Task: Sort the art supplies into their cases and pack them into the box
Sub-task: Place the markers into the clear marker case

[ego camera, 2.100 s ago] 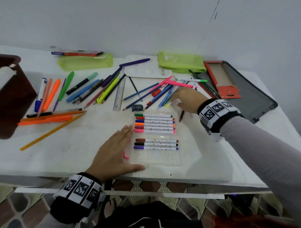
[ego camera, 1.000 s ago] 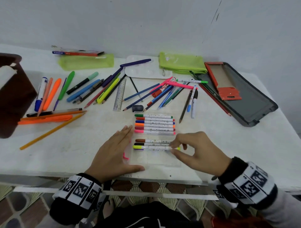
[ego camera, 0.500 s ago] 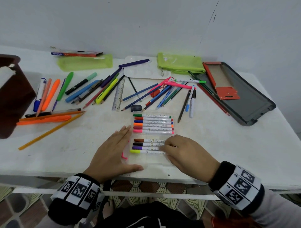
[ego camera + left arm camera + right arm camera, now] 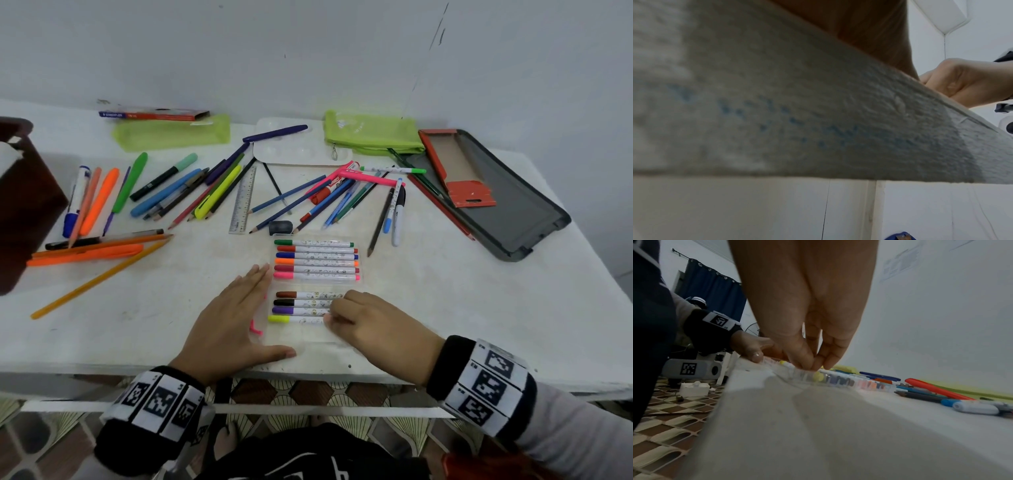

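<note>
A clear marker case [image 4: 308, 337] lies near the table's front edge, holding two rows of capped markers. The yellow marker [image 4: 291, 319] is the nearest one, just below the purple marker [image 4: 294, 310]. My right hand [image 4: 342, 315] has curled fingers and pinches the yellow marker's right end down in the case; the right wrist view shows that hand [image 4: 809, 366] with thumb and fingers meeting on the marker [image 4: 818, 376]. My left hand [image 4: 236, 318] lies flat against the case's left side, thumb along its front. The left wrist view shows mostly the table edge [image 4: 797, 113].
Loose pens and pencils [image 4: 335, 198] and a ruler [image 4: 244, 200] lie behind the case. Two green pouches [image 4: 171, 132] [image 4: 371, 132] and a palette [image 4: 294, 150] sit at the back. An open grey tin [image 4: 507, 205] is at right, a brown box [image 4: 20, 205] at left.
My right hand came back from the pen pile with the yellow marker and set it into the case below the purple one. The left hand stayed put.
</note>
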